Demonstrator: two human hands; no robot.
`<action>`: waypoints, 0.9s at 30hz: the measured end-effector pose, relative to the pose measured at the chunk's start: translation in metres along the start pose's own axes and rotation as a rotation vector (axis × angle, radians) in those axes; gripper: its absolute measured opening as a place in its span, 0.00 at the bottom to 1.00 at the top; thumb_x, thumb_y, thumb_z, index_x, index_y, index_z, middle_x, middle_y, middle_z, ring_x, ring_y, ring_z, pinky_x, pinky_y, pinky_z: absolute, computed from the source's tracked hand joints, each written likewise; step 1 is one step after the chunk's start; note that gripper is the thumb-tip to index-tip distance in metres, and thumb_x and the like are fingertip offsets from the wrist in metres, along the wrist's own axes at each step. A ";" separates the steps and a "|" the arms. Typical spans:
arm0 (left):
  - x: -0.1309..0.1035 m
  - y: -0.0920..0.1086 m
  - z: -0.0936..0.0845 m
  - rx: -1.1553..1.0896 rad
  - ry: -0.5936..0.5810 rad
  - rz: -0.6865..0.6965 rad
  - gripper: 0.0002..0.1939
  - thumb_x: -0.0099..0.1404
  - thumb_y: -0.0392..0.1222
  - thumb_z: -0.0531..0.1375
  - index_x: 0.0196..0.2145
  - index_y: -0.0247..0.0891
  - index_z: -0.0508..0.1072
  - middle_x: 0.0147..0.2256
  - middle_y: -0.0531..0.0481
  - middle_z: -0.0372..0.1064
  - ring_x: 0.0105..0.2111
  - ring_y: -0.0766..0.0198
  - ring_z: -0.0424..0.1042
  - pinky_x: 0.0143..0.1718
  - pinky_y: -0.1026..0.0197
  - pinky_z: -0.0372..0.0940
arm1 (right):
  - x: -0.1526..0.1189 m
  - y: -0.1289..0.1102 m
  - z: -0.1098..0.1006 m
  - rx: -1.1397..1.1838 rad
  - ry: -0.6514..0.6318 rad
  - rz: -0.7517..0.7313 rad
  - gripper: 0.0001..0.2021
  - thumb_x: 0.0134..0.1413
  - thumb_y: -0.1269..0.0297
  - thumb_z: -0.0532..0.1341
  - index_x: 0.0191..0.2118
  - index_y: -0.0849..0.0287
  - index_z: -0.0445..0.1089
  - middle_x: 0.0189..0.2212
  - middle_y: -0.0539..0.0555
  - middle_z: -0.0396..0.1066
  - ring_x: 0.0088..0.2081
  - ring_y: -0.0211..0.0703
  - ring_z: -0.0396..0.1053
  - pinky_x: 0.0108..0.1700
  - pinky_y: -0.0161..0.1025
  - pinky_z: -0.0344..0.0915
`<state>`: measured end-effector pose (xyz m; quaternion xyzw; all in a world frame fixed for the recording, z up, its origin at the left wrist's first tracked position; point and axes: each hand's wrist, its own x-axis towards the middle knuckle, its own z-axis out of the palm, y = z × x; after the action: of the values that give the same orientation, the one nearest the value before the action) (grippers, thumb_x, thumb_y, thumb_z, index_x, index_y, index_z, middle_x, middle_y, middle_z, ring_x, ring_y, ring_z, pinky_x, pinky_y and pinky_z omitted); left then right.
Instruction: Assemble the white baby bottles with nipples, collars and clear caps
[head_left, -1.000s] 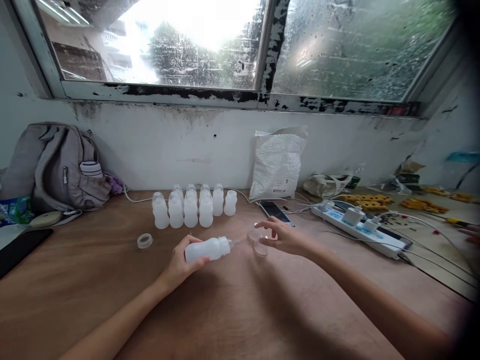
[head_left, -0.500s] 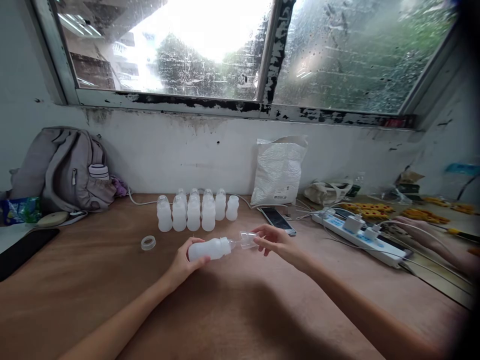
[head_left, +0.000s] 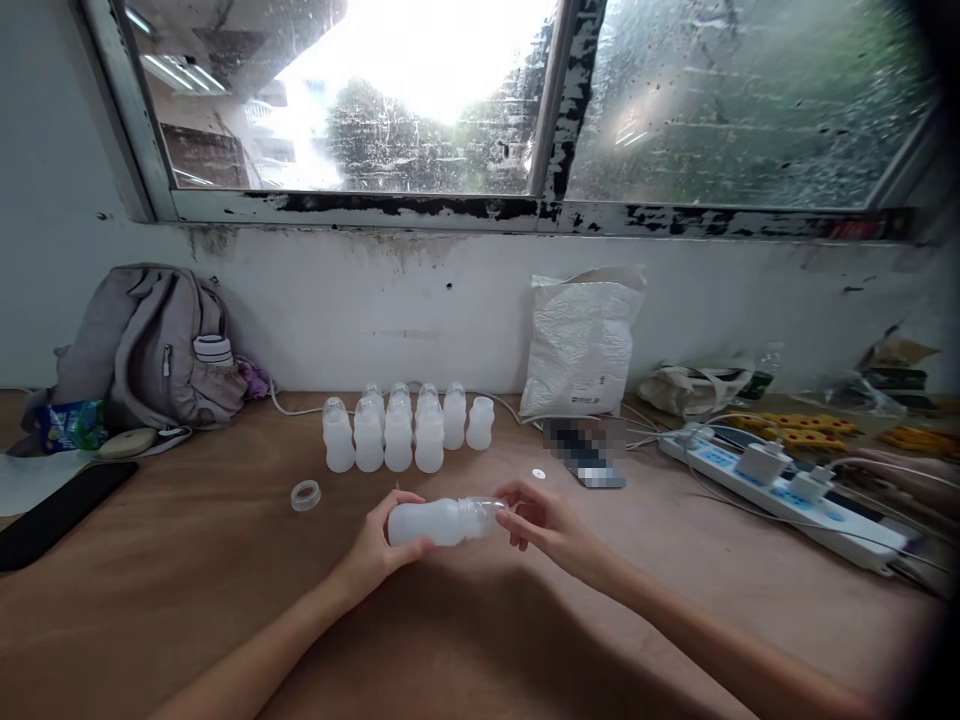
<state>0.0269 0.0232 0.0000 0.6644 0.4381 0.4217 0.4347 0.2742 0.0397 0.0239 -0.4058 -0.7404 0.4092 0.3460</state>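
My left hand (head_left: 394, 540) is wrapped round the base of a white baby bottle (head_left: 426, 523), which lies sideways above the table. Over the bottle's nipple end sits a clear cap (head_left: 480, 515). The fingers of my right hand (head_left: 536, 520) grip the cap's far end. Behind them, several more white bottles (head_left: 399, 440) stand upright in a group, most with clear caps. One bottle at the right of the group (head_left: 480, 424) looks uncapped. A translucent ring (head_left: 305, 495) lies left of my left hand, and a small white disc (head_left: 538, 474) lies beyond my right hand.
A silver padded mailer (head_left: 581, 345) leans on the wall, with a phone (head_left: 592, 465) before it. A white power strip (head_left: 795, 505) with chargers and cables lies at the right. On the left are a grey backpack (head_left: 150, 340) and a black flat object (head_left: 67, 515).
My right hand has brought the clear cap left over the nipple, onto the bottle's end. The view has shifted slightly; the other person's hand at the right is out of sight.
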 end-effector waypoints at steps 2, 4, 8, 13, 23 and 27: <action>0.000 -0.002 0.000 0.012 -0.015 -0.007 0.21 0.49 0.46 0.63 0.39 0.38 0.63 0.36 0.51 0.63 0.33 0.64 0.64 0.32 0.65 0.60 | -0.001 0.004 0.005 -0.041 -0.022 -0.023 0.13 0.55 0.54 0.52 0.39 0.58 0.58 0.24 0.48 0.62 0.20 0.33 0.62 0.19 0.31 0.59; 0.000 -0.003 0.000 0.034 -0.057 -0.020 0.22 0.48 0.46 0.64 0.39 0.38 0.62 0.35 0.51 0.63 0.31 0.65 0.63 0.31 0.65 0.60 | -0.003 0.009 0.009 -0.146 -0.040 -0.080 0.12 0.57 0.55 0.49 0.40 0.58 0.58 0.26 0.50 0.65 0.23 0.36 0.64 0.24 0.34 0.62; -0.002 -0.002 -0.003 0.072 -0.152 -0.031 0.20 0.50 0.46 0.63 0.38 0.39 0.60 0.34 0.52 0.63 0.29 0.66 0.63 0.29 0.65 0.59 | -0.010 0.020 0.015 -0.333 -0.067 -0.165 0.13 0.59 0.58 0.46 0.44 0.57 0.59 0.41 0.59 0.67 0.41 0.46 0.66 0.43 0.43 0.63; -0.006 -0.005 0.002 0.037 -0.152 -0.019 0.20 0.51 0.46 0.61 0.39 0.41 0.57 0.37 0.49 0.62 0.30 0.63 0.63 0.30 0.62 0.60 | -0.022 0.029 0.017 -0.381 -0.086 -0.133 0.19 0.58 0.60 0.46 0.55 0.55 0.52 0.48 0.61 0.64 0.48 0.49 0.63 0.48 0.46 0.62; -0.026 -0.026 0.010 0.045 0.001 0.306 0.22 0.48 0.42 0.65 0.40 0.50 0.60 0.36 0.47 0.61 0.34 0.56 0.64 0.34 0.55 0.62 | -0.035 0.043 0.035 -0.268 -0.065 -0.149 0.24 0.52 0.46 0.47 0.51 0.52 0.61 0.40 0.61 0.70 0.42 0.59 0.68 0.43 0.52 0.66; -0.025 -0.026 0.011 0.033 0.015 0.292 0.22 0.49 0.44 0.63 0.41 0.49 0.59 0.36 0.47 0.60 0.34 0.57 0.64 0.33 0.56 0.62 | -0.038 0.032 0.035 -0.242 -0.020 -0.069 0.24 0.53 0.47 0.46 0.51 0.54 0.61 0.42 0.62 0.68 0.44 0.59 0.66 0.44 0.52 0.65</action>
<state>0.0253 0.0031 -0.0324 0.7250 0.3466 0.4781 0.3545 0.2716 0.0051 -0.0261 -0.4148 -0.8012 0.3088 0.3010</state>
